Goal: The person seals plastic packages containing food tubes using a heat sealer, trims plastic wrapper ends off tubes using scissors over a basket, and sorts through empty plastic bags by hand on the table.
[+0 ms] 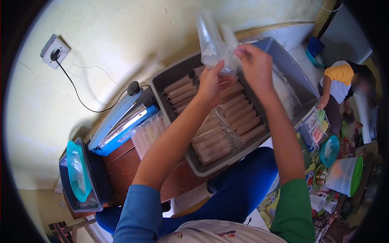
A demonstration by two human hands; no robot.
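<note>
Above the grey tub (302,87), my left hand (211,83) grips a clear plastic bag (210,40) by its lower part. The bag stands up past my fingers and is slightly blurred. My right hand (257,67) is closed, its fingertips pinching the plastic at the bag's right side. Beneath my hands, the tub holds rows of brown tube-shaped packs (239,115). Several of these are bundled in a clear bag (210,139) at the near side. More clear plastic (283,87) lies at the tub's right end.
Left of the tub stand a blue sealer (121,125) and a bag of pale tubes (148,133) on the wooden table (170,184). A teal basket (79,172) leans in a dark bin (97,188). Another person (342,81) sits at right, near a green-lidded container (344,176).
</note>
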